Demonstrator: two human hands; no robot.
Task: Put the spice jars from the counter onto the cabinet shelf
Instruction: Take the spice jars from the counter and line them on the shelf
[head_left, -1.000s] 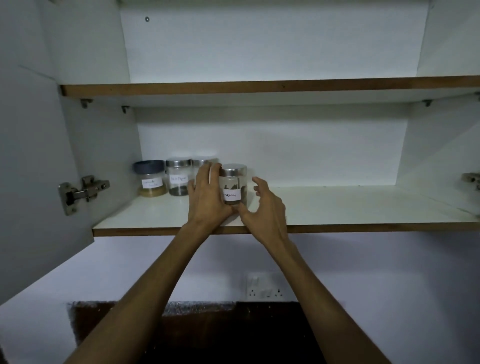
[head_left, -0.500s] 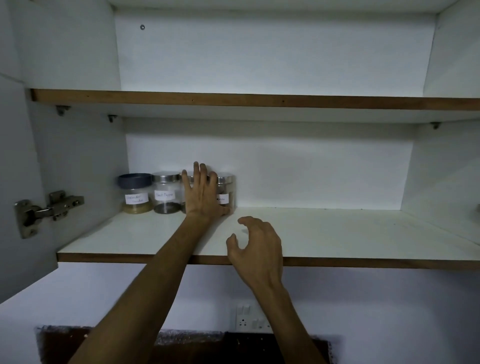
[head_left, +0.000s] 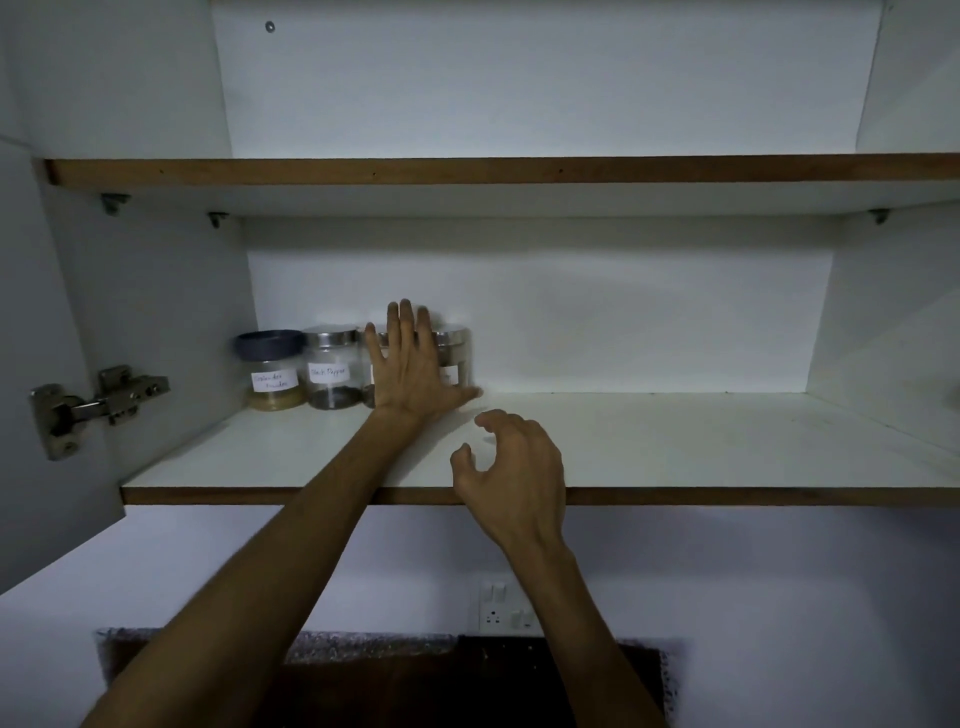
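Several glass spice jars stand in a row at the back left of the lower cabinet shelf (head_left: 675, 457). A dark-lidded jar (head_left: 271, 371) is leftmost, then a steel-lidded jar labelled black pepper (head_left: 332, 369). My left hand (head_left: 413, 366) lies flat, fingers spread, against the fronts of the two jars further right; the rightmost steel-lidded jar (head_left: 457, 358) shows beside my fingers, the other is mostly hidden. My right hand (head_left: 511, 475) hovers over the shelf's front edge, fingers curled apart and holding nothing.
An upper shelf (head_left: 519, 170) runs above. A metal door hinge (head_left: 88, 405) sits on the open left door. A wall socket (head_left: 506, 608) and a dark counter edge (head_left: 415, 675) lie below the cabinet.
My left hand has pushed the last jar back into the row and now rests flat on it. My right hand let go and drew back to the shelf's front edge.
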